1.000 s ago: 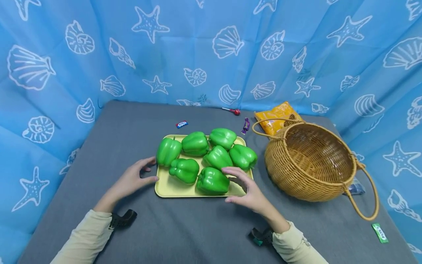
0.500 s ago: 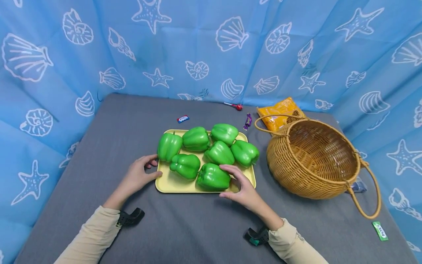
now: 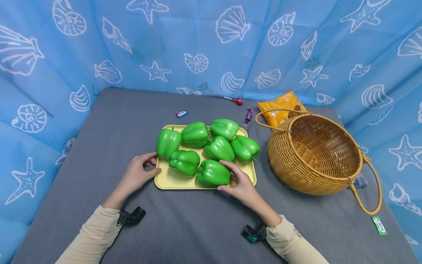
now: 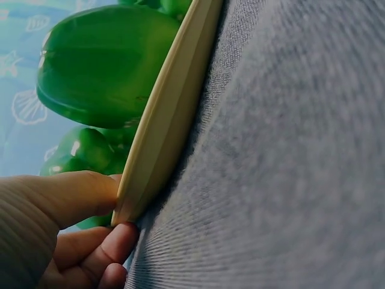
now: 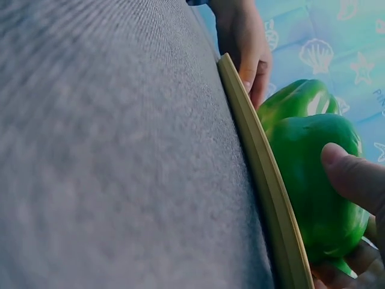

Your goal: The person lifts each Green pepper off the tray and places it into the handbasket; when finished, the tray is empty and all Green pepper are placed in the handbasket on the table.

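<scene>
Where the right hand (image 3: 243,187) grips the near-right green pepper (image 3: 212,174) on the yellow tray (image 3: 169,180), the head view suggests a light, stiff, slippery thing (best held round both sides). The left wrist view has the left hand (image 4: 33,223) pinching the tray's rim, its thumb tip hidden. From the right wrist, the thumb touches the pepper; the curled fingers are largely cut off.

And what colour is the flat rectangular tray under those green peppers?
The rectangular tray is pale yellow, best seen in the head view.
</scene>
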`<state>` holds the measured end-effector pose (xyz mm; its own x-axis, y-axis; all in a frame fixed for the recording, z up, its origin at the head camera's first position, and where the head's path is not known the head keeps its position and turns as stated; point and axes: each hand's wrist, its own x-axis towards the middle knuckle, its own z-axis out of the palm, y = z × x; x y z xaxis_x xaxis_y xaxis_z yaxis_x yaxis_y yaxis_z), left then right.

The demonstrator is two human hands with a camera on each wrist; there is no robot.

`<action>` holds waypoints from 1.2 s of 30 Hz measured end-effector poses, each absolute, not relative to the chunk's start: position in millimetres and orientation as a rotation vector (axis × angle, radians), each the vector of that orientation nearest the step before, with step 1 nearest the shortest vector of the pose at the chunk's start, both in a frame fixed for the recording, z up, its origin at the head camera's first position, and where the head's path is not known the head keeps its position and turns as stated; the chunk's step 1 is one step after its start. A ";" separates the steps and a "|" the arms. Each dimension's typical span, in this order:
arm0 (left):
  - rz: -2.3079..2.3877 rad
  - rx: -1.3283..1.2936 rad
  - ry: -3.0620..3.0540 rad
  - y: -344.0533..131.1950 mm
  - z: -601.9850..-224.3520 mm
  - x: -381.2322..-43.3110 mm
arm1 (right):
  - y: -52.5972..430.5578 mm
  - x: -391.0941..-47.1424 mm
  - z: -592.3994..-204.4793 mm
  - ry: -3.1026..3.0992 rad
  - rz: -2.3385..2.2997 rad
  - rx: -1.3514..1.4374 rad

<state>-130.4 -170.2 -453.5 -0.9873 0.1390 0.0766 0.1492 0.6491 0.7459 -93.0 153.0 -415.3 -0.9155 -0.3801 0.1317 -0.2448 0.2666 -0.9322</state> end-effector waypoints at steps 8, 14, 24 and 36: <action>-1.293 -0.234 -2.832 -171.0 -452.6 -129.6 | 149.4 -93.3 -414.5 2.466 -1.704 -0.560; -1.289 -0.234 -2.837 -171.0 -453.5 -129.3 | 150.1 -92.6 -415.9 2.408 -1.781 -0.592; -1.290 -0.247 -2.824 -170.8 -452.7 -129.8 | 168.0 -97.4 -410.7 2.391 -1.875 -0.699; -1.311 -0.267 -2.814 -172.6 -452.7 -129.7 | 226.1 -105.3 -329.5 2.341 -2.426 -0.818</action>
